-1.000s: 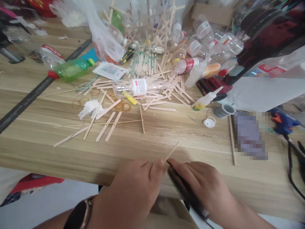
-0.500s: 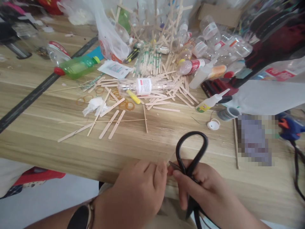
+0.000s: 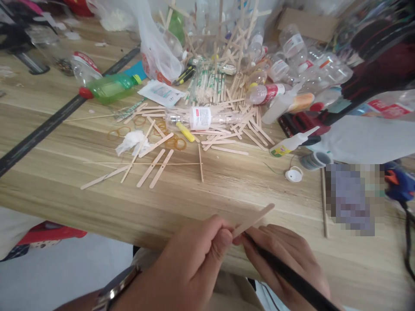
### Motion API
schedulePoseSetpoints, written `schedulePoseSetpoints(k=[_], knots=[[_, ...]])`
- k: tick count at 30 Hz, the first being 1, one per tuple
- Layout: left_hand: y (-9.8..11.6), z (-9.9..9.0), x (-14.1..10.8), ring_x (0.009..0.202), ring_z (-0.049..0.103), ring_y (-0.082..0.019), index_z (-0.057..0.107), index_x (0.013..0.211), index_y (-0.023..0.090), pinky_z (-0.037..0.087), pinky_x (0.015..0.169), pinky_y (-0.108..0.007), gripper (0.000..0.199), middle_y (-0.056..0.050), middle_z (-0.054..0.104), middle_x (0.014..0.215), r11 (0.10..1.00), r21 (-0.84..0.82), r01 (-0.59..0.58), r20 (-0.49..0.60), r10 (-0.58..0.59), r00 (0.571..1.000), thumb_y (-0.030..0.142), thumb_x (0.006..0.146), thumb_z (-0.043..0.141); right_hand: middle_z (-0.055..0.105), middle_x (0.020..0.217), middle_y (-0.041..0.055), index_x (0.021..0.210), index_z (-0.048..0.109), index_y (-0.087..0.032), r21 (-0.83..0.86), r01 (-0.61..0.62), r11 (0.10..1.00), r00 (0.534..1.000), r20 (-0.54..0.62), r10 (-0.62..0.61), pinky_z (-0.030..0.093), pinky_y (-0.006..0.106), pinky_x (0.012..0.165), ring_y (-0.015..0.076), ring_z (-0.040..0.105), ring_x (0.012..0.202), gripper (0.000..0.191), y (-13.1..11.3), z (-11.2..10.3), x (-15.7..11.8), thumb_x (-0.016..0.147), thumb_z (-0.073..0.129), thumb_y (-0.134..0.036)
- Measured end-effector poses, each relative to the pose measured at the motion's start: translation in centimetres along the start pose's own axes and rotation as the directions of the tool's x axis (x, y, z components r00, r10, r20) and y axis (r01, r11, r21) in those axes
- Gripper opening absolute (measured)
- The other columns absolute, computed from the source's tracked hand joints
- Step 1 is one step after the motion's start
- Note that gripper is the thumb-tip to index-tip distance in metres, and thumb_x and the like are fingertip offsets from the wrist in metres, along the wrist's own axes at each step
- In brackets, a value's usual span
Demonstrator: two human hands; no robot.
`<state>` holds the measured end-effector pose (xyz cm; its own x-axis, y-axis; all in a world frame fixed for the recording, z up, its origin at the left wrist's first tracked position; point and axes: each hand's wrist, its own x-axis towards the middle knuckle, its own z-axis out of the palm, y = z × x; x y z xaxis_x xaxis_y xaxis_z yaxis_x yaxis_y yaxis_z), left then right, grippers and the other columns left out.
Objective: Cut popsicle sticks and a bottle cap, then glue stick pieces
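At the table's front edge, my left hand (image 3: 197, 255) is closed, pinching a wooden craft stick (image 3: 254, 221) between thumb and fingers. The stick slants up to the right with its flat face showing. My right hand (image 3: 292, 250) is wrapped round black-handled scissors (image 3: 288, 273), seen edge-on. Their front end lies close beneath the stick, hidden by my fingers; whether it touches the stick I cannot tell. Beyond my hands, two craft sticks (image 3: 161, 169) lie side by side across a thin wooden skewer (image 3: 181, 163).
A clear plastic bottle (image 3: 201, 118) lies among loose craft sticks. Nearby are a yellow marker-like piece (image 3: 185, 131), a glue bottle (image 3: 292, 142) and a thread spool (image 3: 316, 160). A green bottle (image 3: 112, 87) rests by a black strip (image 3: 39, 136). A glue gun (image 3: 397, 181) is at right.
My right hand has turned the scissors from loops showing to edge-on. My left hand has rolled, and the craft stick now shows its flat face. The view has shifted slightly.
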<state>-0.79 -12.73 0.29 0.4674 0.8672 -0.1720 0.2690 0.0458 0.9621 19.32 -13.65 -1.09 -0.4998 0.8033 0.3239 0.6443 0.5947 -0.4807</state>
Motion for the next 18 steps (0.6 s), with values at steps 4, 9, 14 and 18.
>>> schedulePoseSetpoints(k=[4, 9, 14, 18], knots=[[-0.3, 0.1, 0.8, 0.047, 0.024, -0.007, 0.051, 0.079, 0.019, 0.022, 0.046, -0.021, 0.036, 0.009, 0.034, 0.054, 0.766, -0.549, 0.335, 0.313, -0.183, 0.932, 0.049, 0.097, 0.041, 0.07, 0.071, -0.0024, 0.106, 0.056, -0.025, 0.105, -0.044, 0.993, 0.999, 0.014, 0.043, 0.052, 0.026, 0.056, 0.0149, 0.067, 0.059, 0.02, -0.6, -0.3, 0.2, 0.093, 0.047, -0.012], [-0.4, 0.8, 1.2, 0.041, 0.017, -0.006, 0.05, 0.076, 0.018, 0.015, 0.043, -0.023, 0.04, 0.012, 0.032, 0.046, 0.568, -0.741, 0.359, 0.34, -0.145, 0.929, 0.056, 0.089, 0.054, 0.072, 0.079, 0.0011, 0.092, 0.065, -0.024, 0.071, -0.253, 0.965, 0.966, -0.027, 0.255, 0.058, 0.023, 0.058, 0.016, 0.07, 0.069, 0.012, -0.8, -0.1, -1.4, 0.092, 0.053, -0.025], [-0.2, 1.0, 1.0, 0.04, 0.02, -0.005, 0.05, 0.075, 0.018, 0.016, 0.044, -0.023, 0.041, 0.012, 0.034, 0.044, 0.533, -0.77, 0.352, 0.337, -0.13, 0.933, 0.057, 0.084, 0.06, 0.072, 0.069, -0.0015, 0.082, 0.066, -0.024, 0.167, -0.219, 0.961, 0.975, 0.055, 0.213, 0.056, 0.018, 0.053, 0.013, 0.069, 0.058, 0.015, -0.7, -0.5, -1.1, 0.091, 0.055, -0.022], [-0.2, 1.0, 1.0, 0.037, 0.018, -0.005, 0.051, 0.075, 0.018, 0.017, 0.043, -0.023, 0.04, 0.012, 0.031, 0.041, 0.486, -0.804, 0.343, 0.339, -0.101, 0.936, 0.056, 0.086, 0.058, 0.07, 0.062, -0.002, 0.074, 0.065, -0.023, 0.209, -0.212, 0.955, 0.977, 0.03, 0.211, 0.058, 0.02, 0.055, 0.0132, 0.067, 0.051, 0.021, -1.1, -1.0, -0.1, 0.091, 0.053, -0.025]])
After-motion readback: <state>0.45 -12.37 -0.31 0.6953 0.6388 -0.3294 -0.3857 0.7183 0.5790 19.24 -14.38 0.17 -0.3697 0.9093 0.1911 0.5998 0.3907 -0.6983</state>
